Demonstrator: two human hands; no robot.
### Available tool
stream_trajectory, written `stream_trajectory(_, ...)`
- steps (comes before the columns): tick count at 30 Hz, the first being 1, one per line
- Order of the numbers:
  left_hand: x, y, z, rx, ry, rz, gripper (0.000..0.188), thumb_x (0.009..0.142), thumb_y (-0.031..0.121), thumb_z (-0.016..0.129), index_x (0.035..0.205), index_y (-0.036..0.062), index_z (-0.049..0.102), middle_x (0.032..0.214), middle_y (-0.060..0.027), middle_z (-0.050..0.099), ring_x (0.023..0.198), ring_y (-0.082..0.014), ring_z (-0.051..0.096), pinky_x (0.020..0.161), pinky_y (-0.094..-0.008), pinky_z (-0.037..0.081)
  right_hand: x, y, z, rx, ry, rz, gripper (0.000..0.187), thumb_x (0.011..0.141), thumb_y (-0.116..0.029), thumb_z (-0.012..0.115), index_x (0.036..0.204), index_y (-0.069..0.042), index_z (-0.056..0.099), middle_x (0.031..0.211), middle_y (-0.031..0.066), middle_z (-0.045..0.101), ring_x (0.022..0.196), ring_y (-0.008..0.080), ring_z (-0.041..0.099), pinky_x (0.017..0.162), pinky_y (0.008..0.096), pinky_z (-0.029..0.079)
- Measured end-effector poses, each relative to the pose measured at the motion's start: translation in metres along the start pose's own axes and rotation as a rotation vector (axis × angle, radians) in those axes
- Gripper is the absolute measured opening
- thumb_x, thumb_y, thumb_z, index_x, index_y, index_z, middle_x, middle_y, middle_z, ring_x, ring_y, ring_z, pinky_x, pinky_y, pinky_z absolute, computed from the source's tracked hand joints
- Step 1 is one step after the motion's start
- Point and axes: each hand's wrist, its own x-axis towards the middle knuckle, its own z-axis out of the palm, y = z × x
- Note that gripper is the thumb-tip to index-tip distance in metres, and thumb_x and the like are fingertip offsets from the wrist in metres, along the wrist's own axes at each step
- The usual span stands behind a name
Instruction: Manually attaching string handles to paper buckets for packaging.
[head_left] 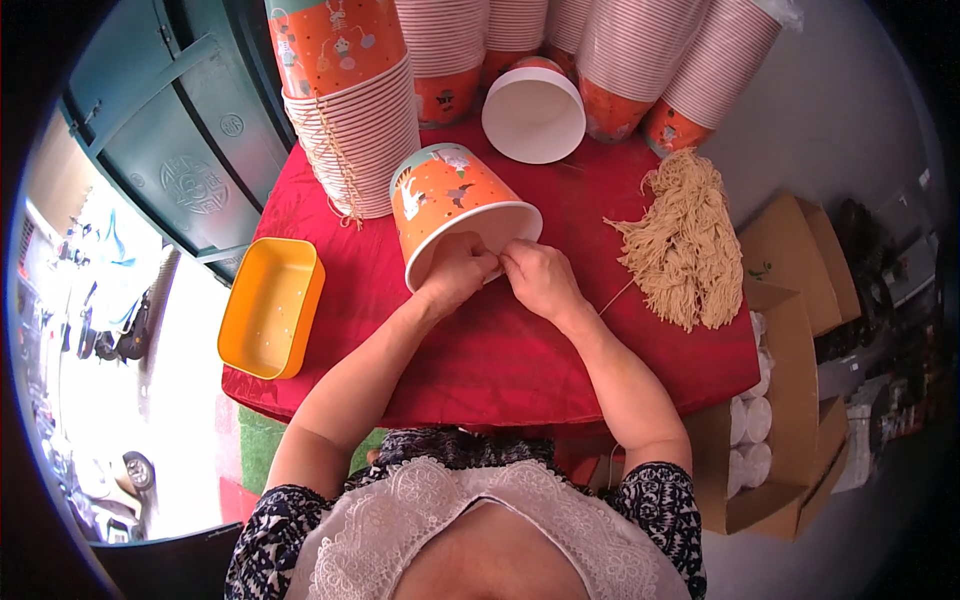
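An orange paper bucket [450, 195] with a white rim and printed animal figures lies tilted on the red-covered table [480, 375], its mouth toward me. My left hand [460, 268] reaches into that mouth, fingers curled closed. Just outside the rim, my right hand [540, 278] is closed in a pinch, its fingertips meeting those of the left. What the fingers hold is too small to make out. A beige yarn bundle [690, 245] lies to the right, and one thin strand runs from it toward my right wrist.
Stacked paper buckets [350, 140] stand at the back left, with cords hanging down their side. More wrapped stacks [640, 50] line the far edge, near a single bucket [535, 115] on its side. A yellow tray [270, 310] sits left; cardboard boxes [790, 380] stand right.
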Motion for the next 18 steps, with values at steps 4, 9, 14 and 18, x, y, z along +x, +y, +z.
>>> stream_trajectory(4, 0.002, -0.002, 0.0, 0.048, 0.0, 0.002, 0.014, 0.081, 0.011, 0.062, 0.078, -0.0025, 0.062, 0.067, -0.0071, 0.06, 0.058, -0.0145, 0.055, 0.051, -0.0308, 0.045, -0.001, 0.0, -0.004, 0.007, -0.029, 0.008, 0.01, 0.087, -0.009, 0.059, 0.086, 0.0, 0.061, 0.083, 0.0211, 0.064, 0.078, 0.0424, 0.062, 0.063, 0.0474, 0.051)
stream_trajectory(9, -0.002, 0.004, -0.004, 0.07, -0.138, -0.01, 0.015, 0.085, 0.012, 0.064, 0.08, -0.0023, 0.063, 0.068, -0.0038, 0.059, 0.06, -0.0105, 0.055, 0.053, -0.0268, 0.045, 0.002, -0.006, -0.026, 0.326, -0.081, 0.092, 0.012, 0.089, -0.005, 0.058, 0.096, 0.002, 0.064, 0.071, 0.0124, 0.064, 0.062, 0.0215, 0.063, 0.057, 0.034, 0.05)
stream_trajectory(14, -0.002, -0.006, 0.001, 0.108, -0.101, 0.163, 0.012, 0.079, 0.008, 0.067, 0.085, -0.0031, 0.066, 0.075, -0.0103, 0.066, 0.068, -0.0178, 0.061, 0.061, -0.0326, 0.05, 0.005, -0.009, -0.038, 0.455, -0.082, 0.127, 0.013, 0.091, -0.002, 0.055, 0.099, 0.002, 0.064, 0.074, 0.0083, 0.064, 0.067, 0.0137, 0.061, 0.061, 0.0288, 0.05)
stream_trajectory(18, 0.001, -0.017, 0.008, 0.191, 0.005, 0.271, 0.015, 0.079, 0.01, 0.069, 0.086, -0.0028, 0.066, 0.079, -0.0143, 0.068, 0.074, -0.0216, 0.065, 0.066, -0.0352, 0.051, 0.004, -0.024, -0.036, 0.453, -0.058, 0.001, 0.012, 0.089, 0.0, 0.056, 0.099, 0.002, 0.064, 0.076, 0.0084, 0.064, 0.07, 0.0134, 0.062, 0.064, 0.0281, 0.051)
